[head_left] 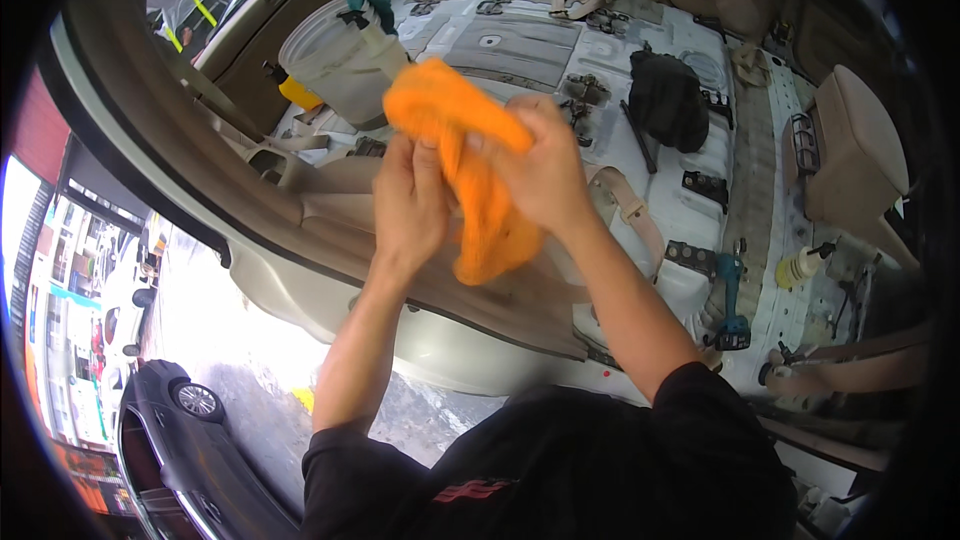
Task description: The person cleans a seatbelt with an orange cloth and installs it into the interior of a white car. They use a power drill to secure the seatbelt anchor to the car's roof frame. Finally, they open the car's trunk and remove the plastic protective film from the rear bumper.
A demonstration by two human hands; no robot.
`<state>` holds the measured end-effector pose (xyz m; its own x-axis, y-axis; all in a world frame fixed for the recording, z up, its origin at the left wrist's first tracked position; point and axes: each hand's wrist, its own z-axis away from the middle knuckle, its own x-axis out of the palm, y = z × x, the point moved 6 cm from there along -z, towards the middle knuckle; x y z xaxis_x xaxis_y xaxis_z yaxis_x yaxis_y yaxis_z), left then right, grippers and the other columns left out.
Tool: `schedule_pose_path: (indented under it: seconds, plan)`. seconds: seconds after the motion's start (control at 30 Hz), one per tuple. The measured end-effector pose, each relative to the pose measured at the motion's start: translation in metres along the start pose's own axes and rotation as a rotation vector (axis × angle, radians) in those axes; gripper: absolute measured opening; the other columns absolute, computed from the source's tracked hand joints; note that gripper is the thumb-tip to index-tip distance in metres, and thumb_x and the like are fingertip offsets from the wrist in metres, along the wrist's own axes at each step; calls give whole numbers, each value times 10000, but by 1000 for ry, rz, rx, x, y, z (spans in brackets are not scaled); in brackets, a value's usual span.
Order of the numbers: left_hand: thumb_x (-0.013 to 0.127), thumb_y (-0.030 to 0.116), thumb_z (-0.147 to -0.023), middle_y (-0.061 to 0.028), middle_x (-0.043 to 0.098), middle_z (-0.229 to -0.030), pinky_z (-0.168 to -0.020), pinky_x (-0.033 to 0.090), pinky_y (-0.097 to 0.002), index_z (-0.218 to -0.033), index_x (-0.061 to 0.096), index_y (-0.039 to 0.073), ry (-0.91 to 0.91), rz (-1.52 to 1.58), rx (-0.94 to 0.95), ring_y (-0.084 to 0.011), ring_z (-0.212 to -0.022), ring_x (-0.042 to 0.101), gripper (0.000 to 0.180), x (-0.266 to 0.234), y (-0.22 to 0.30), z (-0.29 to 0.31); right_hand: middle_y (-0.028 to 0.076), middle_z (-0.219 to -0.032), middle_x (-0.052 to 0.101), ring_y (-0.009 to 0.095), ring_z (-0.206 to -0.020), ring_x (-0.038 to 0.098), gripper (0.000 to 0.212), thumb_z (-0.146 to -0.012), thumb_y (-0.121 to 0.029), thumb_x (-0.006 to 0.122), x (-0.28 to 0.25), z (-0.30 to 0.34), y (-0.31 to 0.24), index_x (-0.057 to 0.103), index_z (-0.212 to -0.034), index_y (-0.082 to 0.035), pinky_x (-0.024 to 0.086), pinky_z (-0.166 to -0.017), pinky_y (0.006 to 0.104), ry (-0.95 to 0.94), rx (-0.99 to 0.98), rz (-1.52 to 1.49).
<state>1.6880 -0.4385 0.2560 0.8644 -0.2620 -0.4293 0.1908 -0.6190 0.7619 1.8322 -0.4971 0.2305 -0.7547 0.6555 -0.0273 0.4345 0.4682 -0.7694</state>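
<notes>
An orange cloth (pixel 480 180) hangs bunched between my two hands, slightly smeared by motion. My left hand (pixel 412 195) is closed on its near left side, fingers pinching the fabric. From the right, my right hand (pixel 545 165) grips the same cloth, its fingers partly hidden by the folds. Both hands are raised over the sill of a vehicle whose interior is stripped to the bare floor (pixel 510 50). Just beyond the cloth stands a translucent bucket (pixel 330 65), with a spray bottle (pixel 375 40) and a dark teal cloth (pixel 372 6) at its rim.
A yellow bottle (pixel 297 92) stands left of the bucket. On the bare metal lie a black bag-like bundle (pixel 668 100), a dark bar (pixel 638 137), seat belt straps (pixel 630 205) and a teal cordless drill (pixel 733 300). Farther right are a yellowish spray bottle (pixel 800 265) and a beige seat (pixel 855 145).
</notes>
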Motion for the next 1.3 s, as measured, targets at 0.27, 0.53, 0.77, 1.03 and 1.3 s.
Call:
schedule_pose_path:
  seconds: [0.27, 0.53, 0.77, 1.03, 1.3]
  plan:
    - [431, 332, -1006, -174, 623, -728, -633, 467, -355, -897, 550, -25, 12, 34, -92, -243, -677, 614, 392, -2, -27, 0, 199, -959, 632, 393, -912, 620, 256, -804, -91, 691, 31, 14, 5, 584, -1012, 11, 486, -745, 409, 72, 136, -122]
    - [462, 327, -1000, -131, 584, -687, -621, 450, -327, -872, 551, -26, 48, 56, -94, -172, -644, 541, 386, -11, -41, -5, 192, -918, 652, 345, -850, 630, 197, -840, -88, 662, 37, 22, -10, 570, -984, 10, 491, -706, 389, 76, -20, 21]
    - [464, 345, -1002, -76, 579, -714, -631, 437, -286, -867, 559, -21, 105, 133, -144, -119, -671, 508, 402, -24, -29, -1, 101, -964, 672, 176, -849, 648, 195, -867, -99, 672, 34, 46, -18, 597, -1008, 13, 506, -745, 301, -96, 57, 83]
    - [457, 356, -1006, -35, 566, -720, -614, 420, -261, -903, 570, -18, 86, 125, -79, -93, -669, 491, 404, -25, -33, -4, 90, -1063, 642, 147, -887, 638, 324, -942, -210, 601, -65, 62, -5, 554, -1171, 14, 533, -771, 285, 131, 465, -404]
    - [449, 323, -1013, -20, 560, -731, -566, 397, -228, -931, 575, -19, 17, 70, 34, -59, -644, 481, 374, -18, -15, -10, 113, -792, 569, 272, -774, 576, 171, -785, -95, 706, 20, 4, -35, 677, -934, -16, 453, -691, 383, -136, 5, 84]
